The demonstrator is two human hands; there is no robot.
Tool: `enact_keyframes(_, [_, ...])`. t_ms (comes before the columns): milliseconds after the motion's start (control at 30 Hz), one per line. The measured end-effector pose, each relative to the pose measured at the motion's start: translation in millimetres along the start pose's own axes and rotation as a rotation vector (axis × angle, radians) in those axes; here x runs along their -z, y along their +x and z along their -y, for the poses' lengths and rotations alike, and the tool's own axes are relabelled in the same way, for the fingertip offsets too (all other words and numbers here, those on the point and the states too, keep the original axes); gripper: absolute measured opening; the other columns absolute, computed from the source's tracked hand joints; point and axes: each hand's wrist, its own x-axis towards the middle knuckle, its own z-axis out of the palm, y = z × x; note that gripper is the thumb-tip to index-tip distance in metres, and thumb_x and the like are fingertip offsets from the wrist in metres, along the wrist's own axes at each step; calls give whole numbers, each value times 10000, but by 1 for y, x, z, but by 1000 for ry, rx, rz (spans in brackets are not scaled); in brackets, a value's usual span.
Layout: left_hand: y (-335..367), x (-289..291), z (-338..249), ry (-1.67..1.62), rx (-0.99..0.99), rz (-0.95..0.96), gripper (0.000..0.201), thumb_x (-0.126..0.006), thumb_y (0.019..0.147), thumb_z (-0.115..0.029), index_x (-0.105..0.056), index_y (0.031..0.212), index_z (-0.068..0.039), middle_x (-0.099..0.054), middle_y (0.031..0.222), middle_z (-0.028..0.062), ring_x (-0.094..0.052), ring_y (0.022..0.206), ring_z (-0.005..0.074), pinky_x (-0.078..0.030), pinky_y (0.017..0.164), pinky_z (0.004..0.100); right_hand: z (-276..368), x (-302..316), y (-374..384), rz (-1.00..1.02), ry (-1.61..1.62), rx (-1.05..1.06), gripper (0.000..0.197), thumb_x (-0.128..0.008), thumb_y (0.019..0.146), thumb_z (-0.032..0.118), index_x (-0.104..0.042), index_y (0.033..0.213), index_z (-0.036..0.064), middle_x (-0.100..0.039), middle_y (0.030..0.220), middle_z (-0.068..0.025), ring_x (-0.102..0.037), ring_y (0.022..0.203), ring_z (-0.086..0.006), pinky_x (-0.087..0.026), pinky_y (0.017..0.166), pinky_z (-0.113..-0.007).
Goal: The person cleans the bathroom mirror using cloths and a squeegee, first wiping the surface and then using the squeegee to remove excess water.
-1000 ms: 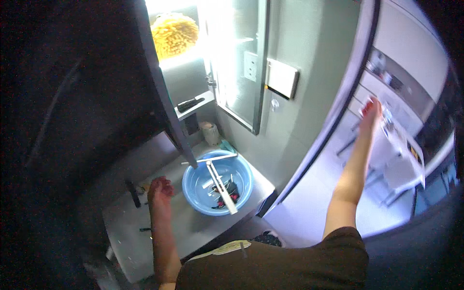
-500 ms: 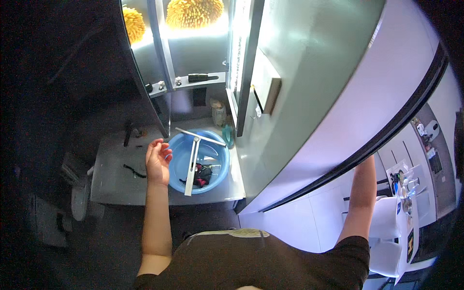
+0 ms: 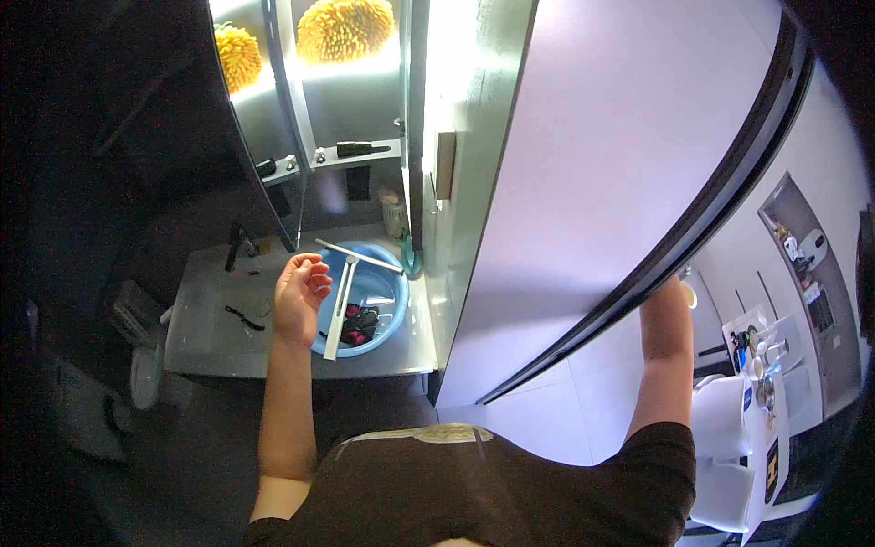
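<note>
My left hand is raised beside a light blue basin, fingers loosely curled and partly apart, with nothing visible in it. A white T-shaped bar lies across the basin's rim. Inside the basin are several dark and pink items, too small to name surely. My right forearm reaches up to the black edge of a pale door-like panel. That edge hides the right hand, so its fingers and whatever they touch cannot be seen.
The basin stands on a grey-white washstand with a dark faucet. Above hang mirrors and a narrow shelf with a black brush-like item. A toilet is at left. White chairs and a cluttered table stand at right.
The washstand and mirrors now sit further left in view, and the pale panel fills more of the middle. My left fingers have curled in more. My right forearm has shifted left.
</note>
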Motion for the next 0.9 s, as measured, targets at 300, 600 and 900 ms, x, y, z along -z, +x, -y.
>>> enact_keyframes(300, [-15,-31,-3,56,3,48,149,-504,936,-206,-573,1008,-94,-616,875,18,-578,774,100,-446,725,258,0,0,13,17,-1,11,522,-476,947,415,-485,1304,34,-563,1253,-100,-536,1132,-255,-428,969,-390])
enact_keyframes(600, [-22,-74,6,27,55,188,126,-508,943,-186,-575,991,-91,-627,867,26,-585,766,109,-456,706,264,-11,-24,30,39,4,20,516,-476,947,411,-489,1298,33,-566,1246,-103,-541,1122,-253,-433,960,-386])
enact_keyframes(900, [-26,-100,7,39,105,256,156,-504,941,-189,-591,987,-68,-630,880,49,-590,768,134,-461,709,276,-8,-14,19,43,-25,54,510,-475,948,406,-493,1293,32,-569,1240,-105,-546,1113,-251,-438,950,-382])
